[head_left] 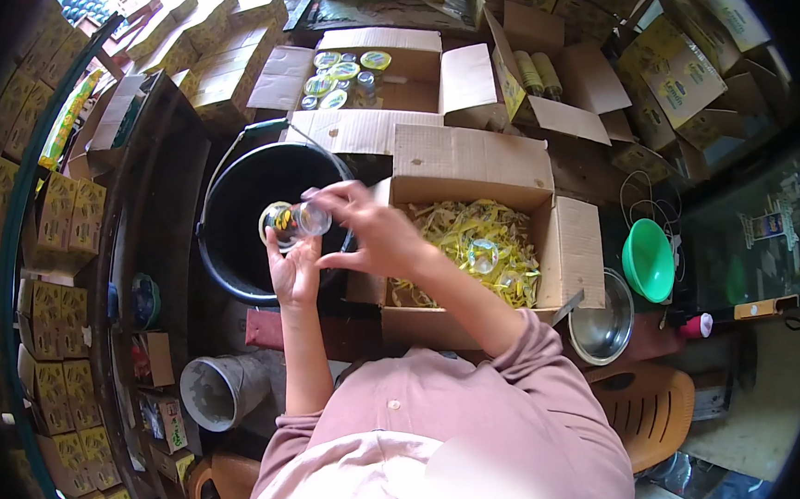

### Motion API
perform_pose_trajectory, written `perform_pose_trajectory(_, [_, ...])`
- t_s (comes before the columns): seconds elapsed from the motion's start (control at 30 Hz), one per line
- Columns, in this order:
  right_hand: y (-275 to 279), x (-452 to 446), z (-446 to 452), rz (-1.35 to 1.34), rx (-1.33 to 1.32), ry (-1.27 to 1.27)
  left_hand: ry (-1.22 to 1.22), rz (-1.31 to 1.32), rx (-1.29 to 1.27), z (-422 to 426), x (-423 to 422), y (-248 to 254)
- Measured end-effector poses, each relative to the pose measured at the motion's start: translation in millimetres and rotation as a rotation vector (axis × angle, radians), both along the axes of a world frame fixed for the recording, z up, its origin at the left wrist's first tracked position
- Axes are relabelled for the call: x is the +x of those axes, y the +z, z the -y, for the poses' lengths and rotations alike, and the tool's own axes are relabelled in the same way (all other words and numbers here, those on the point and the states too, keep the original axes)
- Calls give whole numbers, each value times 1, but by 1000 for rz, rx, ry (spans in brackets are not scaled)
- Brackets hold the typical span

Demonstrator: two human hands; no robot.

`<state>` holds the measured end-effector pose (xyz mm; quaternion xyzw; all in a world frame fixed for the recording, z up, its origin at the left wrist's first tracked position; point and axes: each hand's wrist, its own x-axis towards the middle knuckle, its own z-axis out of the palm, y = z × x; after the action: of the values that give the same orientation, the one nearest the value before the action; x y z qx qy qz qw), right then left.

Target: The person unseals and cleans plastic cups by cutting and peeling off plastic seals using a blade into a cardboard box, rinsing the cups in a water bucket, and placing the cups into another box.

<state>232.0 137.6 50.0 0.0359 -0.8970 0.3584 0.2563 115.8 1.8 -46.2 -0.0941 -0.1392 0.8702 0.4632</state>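
Note:
Over the black bucket (pixel 224 251), my left hand (pixel 294 275) has its fingers around a small clear jar (pixel 283 223) with a colourful label. My right hand (pixel 378 234) is at the jar's clear end, somewhat blurred; whether its fingers grip anything is unclear. Right of the bucket, an open cardboard box (pixel 576 253) contains yellow-green strips (pixel 457 230) and a clear round piece (pixel 483 255). Behind the bucket, another open box (pixel 362 131) contains several jars (pixel 336 83) with yellow-green labels.
A green bowl (pixel 648 260) and a metal bowl (pixel 602 319) stand at the right. A grey bucket (pixel 214 392) lies at the lower left. Stacked cartons (pixel 68 217) line the left side. An open box (pixel 569 85) with two rolls stands at the back.

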Motion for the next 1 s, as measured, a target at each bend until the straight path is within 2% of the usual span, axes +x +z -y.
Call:
perform_pose_trajectory(0.03, [-5, -17, 6, 100, -120, 86, -12, -96, 10, 2, 6, 6])
perform_pose_trajectory(0.07, [-7, -29, 6, 77, -136, 120, 21, -123, -38, 5, 7, 3])
perform_pose_trajectory(0.1, [-9, -37, 4, 52, -156, 157, -87, -57, -82, 7, 17, 29])
perform_pose_trajectory(0.13, [-11, -42, 1, -105, -217, 140, -177, -127, -168, 16, 21, 44])
perform_pose_trajectory(0.17, [-1, -40, -3, -104, -280, 102, -262, -196, -254, 27, 25, 51])
perform_pose_trajectory(0.23, [6, -31, -11, -177, -257, -41, -216, -661, -473, 50, 32, 57])
perform_pose_trajectory(0.27, [-3, -29, -17, -189, -133, -35, -188, -895, -580, 61, 32, 55])
perform_pose_trajectory(0.3, [-6, -22, -22, -28, 11, 9, -49, -1018, -726, 71, 28, 48])
perform_pose_trajectory(0.37, [-5, -11, -28, 96, 83, 97, 427, -1069, -1010, 74, 20, 40])
perform_pose_trajectory(0.4, [-3, -7, -30, 24, -92, 38, 697, -1147, -1353, 71, 17, 40])
perform_pose_trajectory(0.43, [1, -3, -38, -89, -168, -31, 903, -1273, -1561, 71, 10, 34])
perform_pose_trajectory(0.5, [11, 13, -70, -16, -270, -238, 982, -1573, -1842, 74, -4, 35])
perform_pose_trajectory(0.6, [-16, 33, -161, -328, -245, -630, 915, -1716, -1941, 61, -14, 34])
perform_pose_trajectory(0.63, [-12, 45, -188, -364, -292, -686, 876, -1767, -1961, 54, -17, 33])
perform_pose_trajectory(0.7, [-27, 72, -246, -317, -260, -996, 851, -1793, -1976, 51, -18, 36])
perform_pose_trajectory(0.77, [-52, 84, -294, -338, -309, -1040, 802, -1746, -1981, 55, -18, 30])
perform_pose_trajectory(0.83, [-64, 82, -318, -209, -125, -1112, 805, -1723, -1998, 54, -19, 30])
perform_pose_trajectory(1.0, [-105, 48, -354, 9, -73, -1091, 644, -1664, -2029, 52, -19, 32])
